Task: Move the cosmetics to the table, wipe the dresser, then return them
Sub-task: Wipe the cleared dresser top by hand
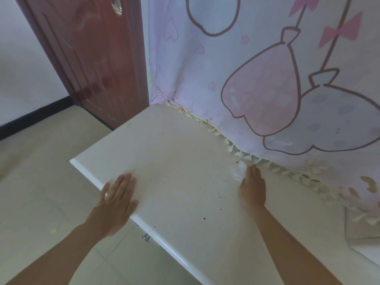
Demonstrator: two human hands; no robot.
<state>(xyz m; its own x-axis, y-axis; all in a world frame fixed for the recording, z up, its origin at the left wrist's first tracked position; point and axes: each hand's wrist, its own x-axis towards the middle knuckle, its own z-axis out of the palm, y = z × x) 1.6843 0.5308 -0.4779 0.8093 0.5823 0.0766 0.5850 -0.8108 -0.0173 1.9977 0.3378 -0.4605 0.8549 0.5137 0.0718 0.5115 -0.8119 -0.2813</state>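
Head view, looking down on a white desk (174, 161) (the dresser top) w/ no cosmetics in view, so I judge you're at the wiping step. Your right hand (253, 186) lies palm down, fingers straight and together, pressing a small white cloth (239, 170) that peeks out by the fingertips. It sits at the desk's back edge, just beside the fringe of a pink cartoon curtain (257, 79). Your left hand (117, 200) is also flat and relaxed, holding nothing, resting over the front edge near the left corner. The desk's long axis runs from the far-left corner by the brown door (92, 58) toward the near right. Most bare top, incl. dark specks (204, 218), lies btw your hands and nearer you than the cloth, so the next stroke prob. needs the right hand to pull toward you & leftward. The left hand is nearer the front edge but has no cloth.
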